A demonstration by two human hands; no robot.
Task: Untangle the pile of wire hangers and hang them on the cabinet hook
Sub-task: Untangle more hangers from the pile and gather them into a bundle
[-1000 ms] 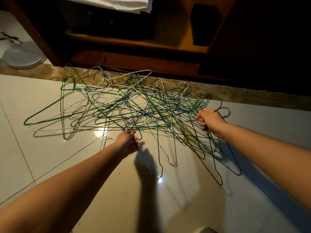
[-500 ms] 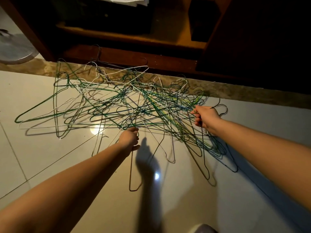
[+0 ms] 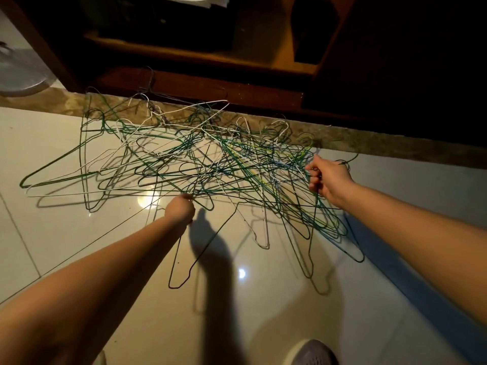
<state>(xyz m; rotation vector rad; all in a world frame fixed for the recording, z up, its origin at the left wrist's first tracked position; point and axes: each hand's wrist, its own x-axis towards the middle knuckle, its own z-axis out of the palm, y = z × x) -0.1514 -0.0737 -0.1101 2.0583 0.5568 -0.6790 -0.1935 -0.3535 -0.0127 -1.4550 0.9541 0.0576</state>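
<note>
Since a second ago, a dark wire hanger [image 3: 174, 260] has slid out of the tangle toward the person, and its triangle now lies on the tiled floor [image 3: 52, 233] at the pile's 6 o'clock.

Head view: the pile of wire hangers [image 3: 197, 164], green, white and dark, sprawls on the floor against the stone sill in front of the wooden cabinet [image 3: 210, 83], which is at the pile's 12 o'clock. The left hand [image 3: 180, 210] is at the pile's 6 o'clock edge, its fingers curled round the top of the dark hanger. The right hand [image 3: 328, 180], at 3 o'clock, grips a bunch of hangers near their necks. A shoe toe [image 3: 313, 351] shows at the bottom of the frame. No cabinet hook is in view.

The step in hand looks like the first untangling: one hanger being freed while the rest is pinned. Its upper end looks still caught among crossed wires, so the next move probably calls for a gentle pull toward 6 o'clock, with a twist to clear snags.
</note>
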